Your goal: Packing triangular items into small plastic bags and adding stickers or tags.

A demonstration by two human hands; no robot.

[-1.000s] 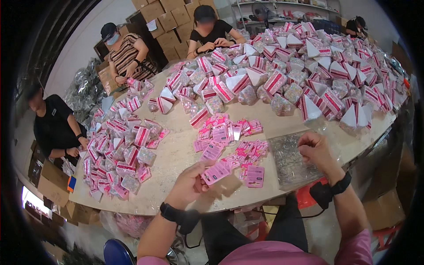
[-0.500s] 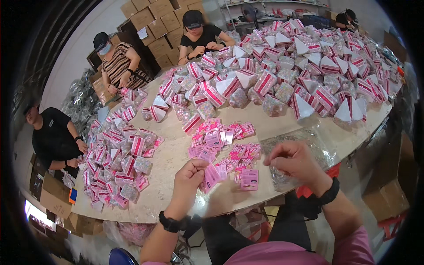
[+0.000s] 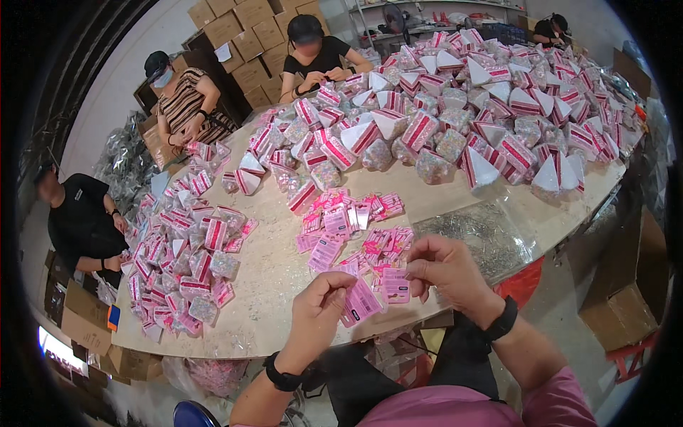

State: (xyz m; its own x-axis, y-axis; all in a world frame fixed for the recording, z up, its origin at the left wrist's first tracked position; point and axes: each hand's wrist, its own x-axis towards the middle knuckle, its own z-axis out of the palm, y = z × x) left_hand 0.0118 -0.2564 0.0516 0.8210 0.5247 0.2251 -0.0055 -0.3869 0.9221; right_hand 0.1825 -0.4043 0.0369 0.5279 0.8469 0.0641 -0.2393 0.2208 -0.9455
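My left hand [image 3: 318, 311] pinches a pink printed card [image 3: 361, 304] between thumb and fingers, just above the table's near edge. Close to its right side, my right hand [image 3: 455, 276] is closed, thumb against fingertips. Those fingertips meet the edge of another pink card [image 3: 395, 286]; whether they grip it, or something small, I cannot make out. Beyond both hands lies a loose pile of pink cards [image 3: 388, 244], with more pink cards [image 3: 334, 222] spread behind it.
A clear plastic sheet or bag [image 3: 473, 231] lies right of the cards. Filled clear packs with pink-and-white headers form a large heap [image 3: 455, 114] at the back and a smaller one [image 3: 188, 263] at left. Several people work around the table [image 3: 270, 263]. An open carton [image 3: 626, 292] stands at right.
My right hand has come left and down, from over the plastic sheet to beside the cards. My left hand has moved slightly right and nearer me, its card now turned more into view.
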